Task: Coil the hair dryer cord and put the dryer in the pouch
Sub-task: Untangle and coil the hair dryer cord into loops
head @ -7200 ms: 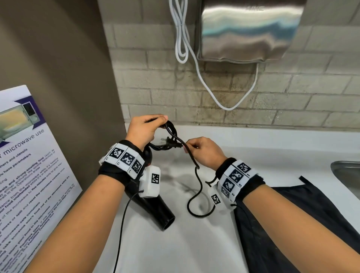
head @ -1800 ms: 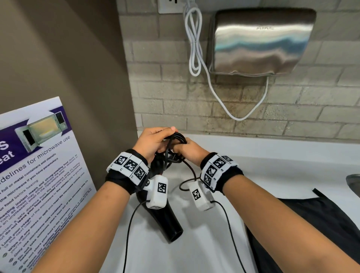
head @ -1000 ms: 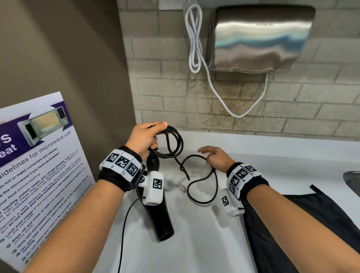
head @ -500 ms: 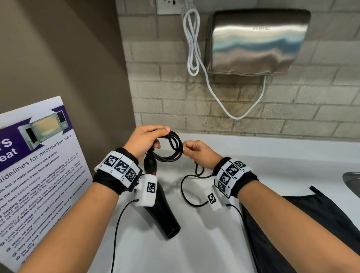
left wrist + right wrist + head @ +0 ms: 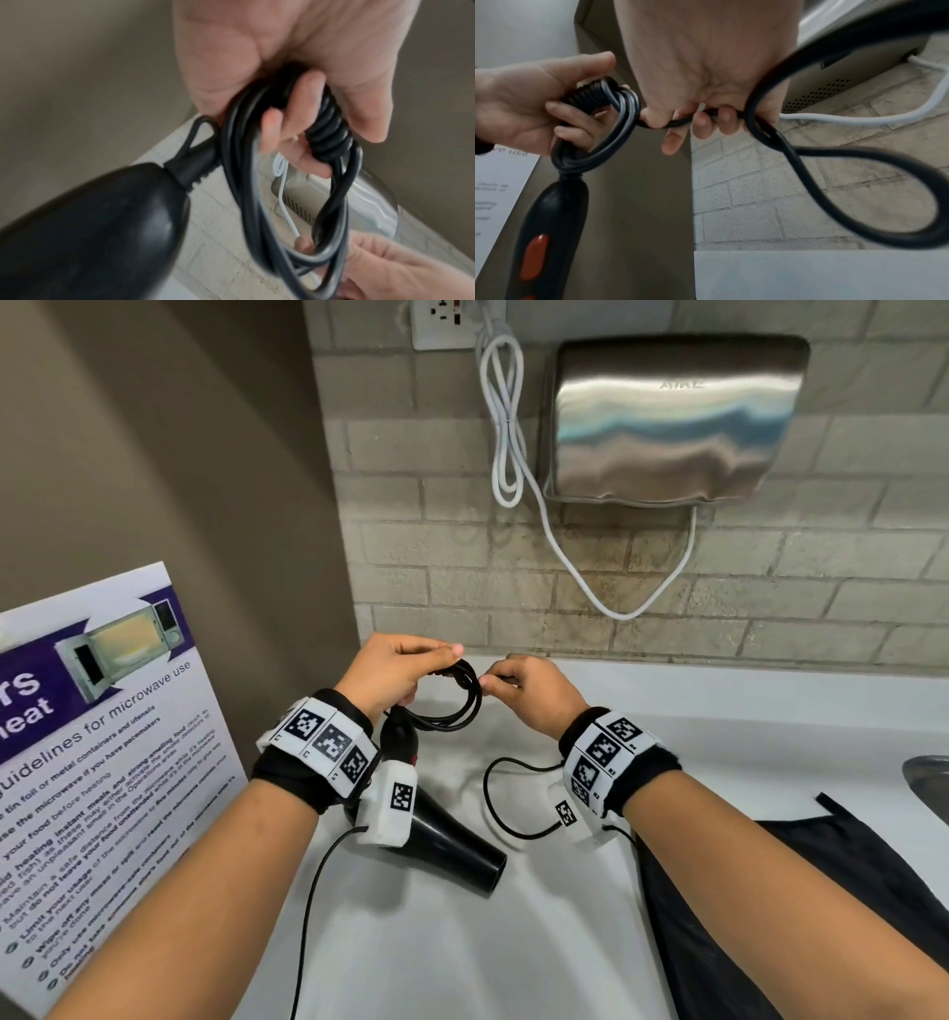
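My left hand (image 5: 436,662) grips a coil of black cord (image 5: 464,706) above the white counter. The black hair dryer (image 5: 447,845) hangs from that coil by its handle, with the nozzle low and pointing right. A red switch (image 5: 535,255) shows on the handle in the right wrist view. My right hand (image 5: 490,680) pinches the cord right beside the coil. The loose cord (image 5: 493,793) hangs below my right wrist in a loop (image 5: 859,182). The coil (image 5: 241,182) runs around my left fingers. The black pouch (image 5: 847,891) lies flat on the counter under my right forearm.
A steel hand dryer (image 5: 667,418) is mounted on the brick wall, with a white cable (image 5: 508,428) running up to a socket (image 5: 447,320). A microwave guideline poster (image 5: 102,737) leans at the left. A sink edge (image 5: 929,778) shows at the far right. The counter (image 5: 462,942) is white.
My right hand has come up to the coil with another length of cord. The loose loop below has shortened, and the dryer's nozzle has swung to the right.
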The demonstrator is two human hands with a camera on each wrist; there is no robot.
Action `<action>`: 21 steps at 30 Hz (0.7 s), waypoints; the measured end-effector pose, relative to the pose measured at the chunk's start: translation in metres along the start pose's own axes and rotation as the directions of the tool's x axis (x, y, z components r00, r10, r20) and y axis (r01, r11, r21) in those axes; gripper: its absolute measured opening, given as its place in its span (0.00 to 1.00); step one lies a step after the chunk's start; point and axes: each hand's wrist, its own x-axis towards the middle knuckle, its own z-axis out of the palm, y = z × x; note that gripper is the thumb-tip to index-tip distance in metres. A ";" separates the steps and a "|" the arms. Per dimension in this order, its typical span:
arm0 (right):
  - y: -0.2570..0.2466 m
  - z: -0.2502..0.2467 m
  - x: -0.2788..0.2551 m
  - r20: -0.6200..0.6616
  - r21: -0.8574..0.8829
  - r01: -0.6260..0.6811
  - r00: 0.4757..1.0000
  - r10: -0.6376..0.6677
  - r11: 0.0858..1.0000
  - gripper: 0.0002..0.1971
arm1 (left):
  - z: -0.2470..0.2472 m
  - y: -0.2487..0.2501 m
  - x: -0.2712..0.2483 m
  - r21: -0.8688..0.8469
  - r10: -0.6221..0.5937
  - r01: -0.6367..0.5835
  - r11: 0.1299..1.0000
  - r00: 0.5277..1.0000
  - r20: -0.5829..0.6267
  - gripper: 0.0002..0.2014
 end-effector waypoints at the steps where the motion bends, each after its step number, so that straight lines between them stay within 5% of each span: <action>1: -0.001 -0.001 0.001 -0.013 -0.016 -0.018 1.000 0.018 1.000 0.14 | 0.002 -0.001 0.001 0.003 -0.003 0.003 1.000 1.000 0.000 0.02; 9: -0.030 -0.018 0.007 -0.274 -0.022 -0.055 0.961 0.047 0.998 0.14 | 0.000 0.002 0.010 0.167 -0.075 0.047 0.985 0.983 0.169 0.12; 14: -0.055 -0.017 0.001 -0.331 0.026 0.041 0.943 -0.030 0.999 0.11 | -0.001 0.008 0.008 0.375 -0.072 -0.052 0.926 0.948 0.309 0.06; 21: -0.045 -0.030 -0.005 -0.276 0.244 0.062 0.961 0.008 0.968 0.13 | -0.002 -0.004 0.005 0.058 0.034 -0.038 0.998 0.997 0.068 0.07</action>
